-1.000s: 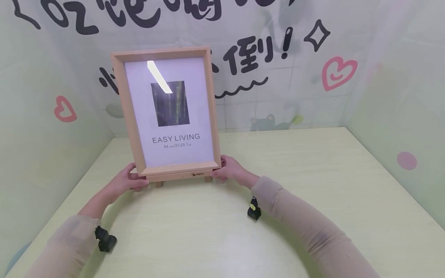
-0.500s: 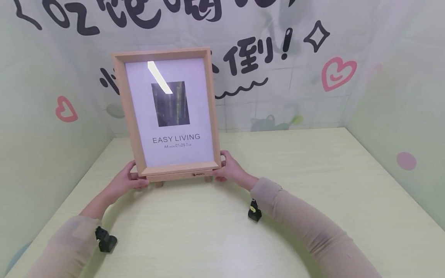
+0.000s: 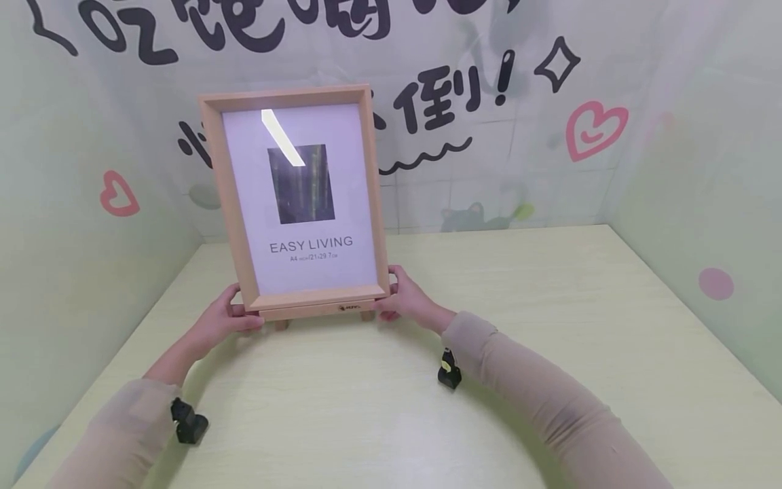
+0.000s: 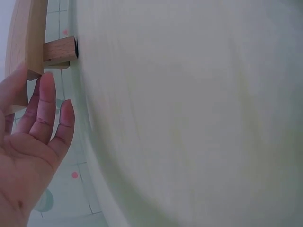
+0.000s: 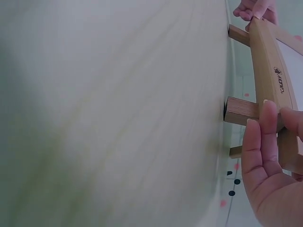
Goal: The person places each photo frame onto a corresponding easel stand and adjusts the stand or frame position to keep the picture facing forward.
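Observation:
A picture frame (image 3: 305,265) in pale wood, its print reading "EASY LIVING", leans upright on a small wooden easel (image 3: 314,311). My left hand (image 3: 215,326) grips the left end of the easel's ledge, thumb in front and fingers behind. At the opposite end my right hand (image 3: 413,303) pinches the ledge close under the frame's lower corner. In the right wrist view, the right fingertips (image 5: 268,109) lie along the ledge's underside, near an easel leg (image 5: 240,110). Most of the easel is hidden behind the frame.
The easel's feet stand on a pale wood-grain table (image 3: 379,407). Behind it hangs a white backdrop (image 3: 427,183) with black lettering and pink hearts, and fabric walls rise at both sides. Each sleeve cuff carries a small black camera (image 3: 449,370).
The right hand's fingers have risen slightly behind the frame's corner since a second ago. Frame, easel and left hand hold their places on the table.

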Tool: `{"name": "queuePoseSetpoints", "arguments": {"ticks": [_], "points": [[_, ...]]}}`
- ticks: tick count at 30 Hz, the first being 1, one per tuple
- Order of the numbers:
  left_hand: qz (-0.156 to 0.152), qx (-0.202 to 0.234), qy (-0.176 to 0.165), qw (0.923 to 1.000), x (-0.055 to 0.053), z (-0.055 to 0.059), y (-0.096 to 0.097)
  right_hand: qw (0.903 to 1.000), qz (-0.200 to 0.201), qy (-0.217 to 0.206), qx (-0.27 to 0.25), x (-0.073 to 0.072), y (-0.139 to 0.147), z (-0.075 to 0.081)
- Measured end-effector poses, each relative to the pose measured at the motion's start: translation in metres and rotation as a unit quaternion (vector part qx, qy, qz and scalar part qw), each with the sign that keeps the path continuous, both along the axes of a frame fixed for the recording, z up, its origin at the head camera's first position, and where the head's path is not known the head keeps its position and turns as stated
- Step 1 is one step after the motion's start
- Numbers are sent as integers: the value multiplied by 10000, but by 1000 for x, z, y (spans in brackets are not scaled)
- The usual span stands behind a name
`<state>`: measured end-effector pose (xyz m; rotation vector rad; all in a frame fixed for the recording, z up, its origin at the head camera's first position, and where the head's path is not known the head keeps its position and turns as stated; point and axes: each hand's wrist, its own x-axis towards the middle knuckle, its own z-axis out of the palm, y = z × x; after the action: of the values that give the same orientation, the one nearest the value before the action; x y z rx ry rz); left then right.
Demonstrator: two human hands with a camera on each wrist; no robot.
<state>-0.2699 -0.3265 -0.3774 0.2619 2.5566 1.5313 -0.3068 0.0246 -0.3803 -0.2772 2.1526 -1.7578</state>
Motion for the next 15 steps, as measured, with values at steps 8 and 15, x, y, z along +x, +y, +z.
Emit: {"name": "queuePoseSetpoints", "arguments": {"ticks": [8,15], "points": [[50,13,88,9999,-1,-1,1,9999,113,11,-31,-1,1,1],[63,-42,106,9999,-1,-3,0,9999,123,63,-56,-2,1,0]]}}
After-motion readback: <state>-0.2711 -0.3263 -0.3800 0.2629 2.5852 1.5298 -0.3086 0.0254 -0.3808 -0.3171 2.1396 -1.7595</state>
